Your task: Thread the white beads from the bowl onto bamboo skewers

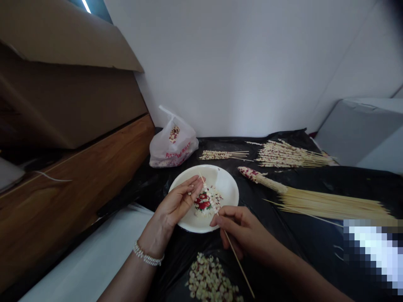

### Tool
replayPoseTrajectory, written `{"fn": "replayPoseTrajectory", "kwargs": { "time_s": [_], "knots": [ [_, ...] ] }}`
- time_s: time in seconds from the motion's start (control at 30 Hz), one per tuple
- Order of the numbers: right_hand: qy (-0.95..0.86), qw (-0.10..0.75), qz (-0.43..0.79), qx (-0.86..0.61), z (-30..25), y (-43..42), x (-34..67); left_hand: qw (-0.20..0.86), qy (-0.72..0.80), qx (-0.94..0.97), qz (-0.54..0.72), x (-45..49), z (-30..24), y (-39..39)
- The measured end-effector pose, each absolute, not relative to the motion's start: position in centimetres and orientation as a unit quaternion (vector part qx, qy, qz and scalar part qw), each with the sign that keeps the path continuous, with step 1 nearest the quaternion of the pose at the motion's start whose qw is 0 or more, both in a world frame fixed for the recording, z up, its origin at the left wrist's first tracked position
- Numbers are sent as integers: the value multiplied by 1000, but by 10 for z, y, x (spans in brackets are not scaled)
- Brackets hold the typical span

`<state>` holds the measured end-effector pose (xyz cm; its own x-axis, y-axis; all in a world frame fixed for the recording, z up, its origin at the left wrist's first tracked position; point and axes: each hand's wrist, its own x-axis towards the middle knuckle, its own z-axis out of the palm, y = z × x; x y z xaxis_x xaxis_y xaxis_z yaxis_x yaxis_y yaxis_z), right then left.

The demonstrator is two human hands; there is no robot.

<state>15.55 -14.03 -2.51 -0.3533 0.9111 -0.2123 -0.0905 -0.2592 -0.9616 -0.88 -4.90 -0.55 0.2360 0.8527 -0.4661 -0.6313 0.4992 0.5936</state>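
Note:
My right hand (234,226) is closed around a thin wooden skewer (237,256), which slants up to the left over the bowl. Pale corn kernels are threaded along the skewer's upper part, above my right fingers. Turned palm up over the bowl's left side, my left hand (181,199) cups a few loose corn kernels (189,193), its fingers beside the skewer's tip. Its fingertips partly overlap, so their exact grip is unclear. Below both hands is a white bowl (231,182) with a red flower design and loose kernels inside.
A kernel heap (210,279) lies in front. Behind the bowl are a plastic bag (173,147), a small bundle of filled skewers (217,155) and a larger bundle (280,155). To the right, a partly stripped corn cob (264,179) touches bare skewers (330,201). Cardboard (69,96) stands left.

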Motion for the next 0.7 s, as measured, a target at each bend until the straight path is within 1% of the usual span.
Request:
{"fn": "replayPoseTrajectory", "kwargs": {
  "time_s": [0.3, 0.53, 0.7],
  "knots": [
    [-482, 371, 673, -422, -24, -141, 154, 763, 381, 104, 512, -11, -9, -46],
    [-487, 365, 687, -398, -23, -143, 154, 786, 321, 98, 519, -18, -14, -41],
    [-480, 362, 691, -402, -23, -143, 153, 759, 331, 95, 552, -14, -10, -41]
  ]
}}
